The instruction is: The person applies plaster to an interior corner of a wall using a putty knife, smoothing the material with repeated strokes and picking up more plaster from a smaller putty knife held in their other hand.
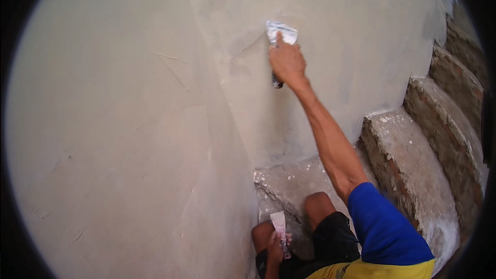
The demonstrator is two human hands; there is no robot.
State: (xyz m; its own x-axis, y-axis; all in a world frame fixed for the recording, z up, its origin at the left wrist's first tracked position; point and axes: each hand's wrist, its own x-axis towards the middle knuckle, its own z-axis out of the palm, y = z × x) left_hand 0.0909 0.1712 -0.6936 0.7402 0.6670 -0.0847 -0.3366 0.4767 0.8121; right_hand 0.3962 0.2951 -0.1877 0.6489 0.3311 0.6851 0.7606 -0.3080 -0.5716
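My right hand (288, 63) reaches up and grips a wide putty knife (282, 32) by its dark handle, the index finger stretched along the blade. White filler coats that blade, which lies against the plastered wall (341, 31). Low down by my knees, my left hand (276, 248) is closed round the handle of a second, narrower scraper (278, 222). Its blade points upward and carries a pale, pinkish-white residue. Greyer smoothed patches and a thin crack line show on the wall beside the right hand.
Rough concrete stairs (408, 150) climb along the wall on the right, spattered white. My knees are over a cracked step (289, 181). A corner line (222, 88) divides the wall from another plastered face (119, 150) close on my left.
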